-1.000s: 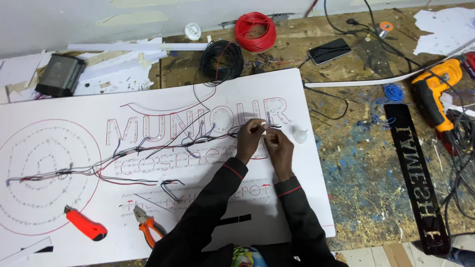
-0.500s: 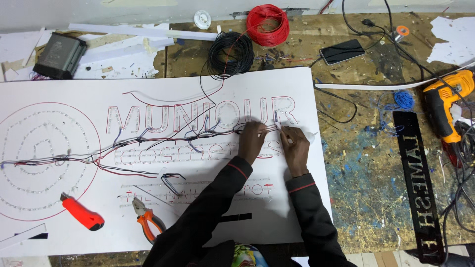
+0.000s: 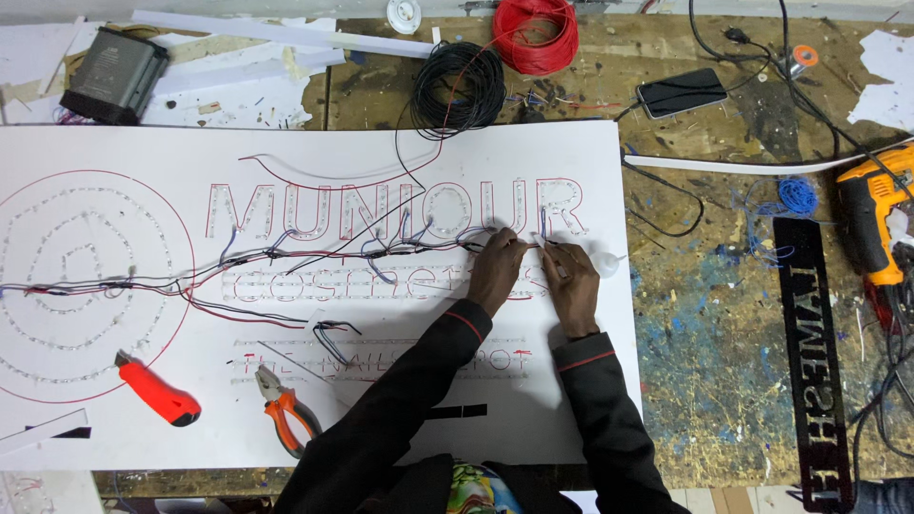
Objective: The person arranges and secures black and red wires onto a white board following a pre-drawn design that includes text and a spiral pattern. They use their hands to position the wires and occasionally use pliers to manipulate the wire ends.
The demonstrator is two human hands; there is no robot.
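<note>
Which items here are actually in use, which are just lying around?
In use: left hand and right hand on the thin wires across the white sign board.

Lying about: red knife, orange pliers, black wire coil, red wire coil, phone, drill.

Thin wire bundle (image 3: 381, 249) strung across white sign board (image 3: 314, 400), lying flat.

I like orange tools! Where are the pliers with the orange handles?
The pliers lie on the white sign board near its bottom edge, left of the person's left sleeve and right of the red utility knife.
</note>
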